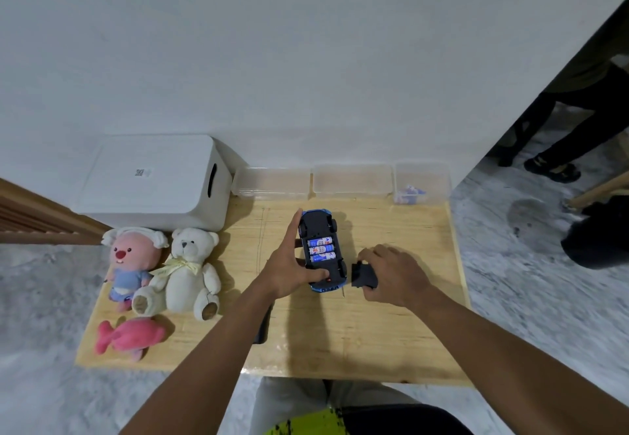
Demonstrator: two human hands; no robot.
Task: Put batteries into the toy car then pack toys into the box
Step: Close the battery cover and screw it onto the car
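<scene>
While the toy car (318,222) lies upside down near the middle of the table (374,332), its open compartment shows three blue-and-white batteries (320,249) seated side by side across the chassis. The left grip (289,266) holds the car: the fingers run straight along its left flank and the thumb is curled over its near end, so the car is pinched between them. Just right of the car, the right grip (396,274) is curled round a black battery cover (362,278), which it holds close to the car's near right wheel, apart from the compartment.

At the table's left edge a pink beaver plush (131,264) and a white teddy bear (190,271) sit touching each other, with a pink fish plush (129,336) lying in front of them. Behind them stands the white box (153,182), its lid on, against the wall. To its right three clear containers (352,179) line the wall; the rightmost holds something small, blue and white, too blurred to tell. A dark flat object (263,327) lies partly under the left forearm
</scene>
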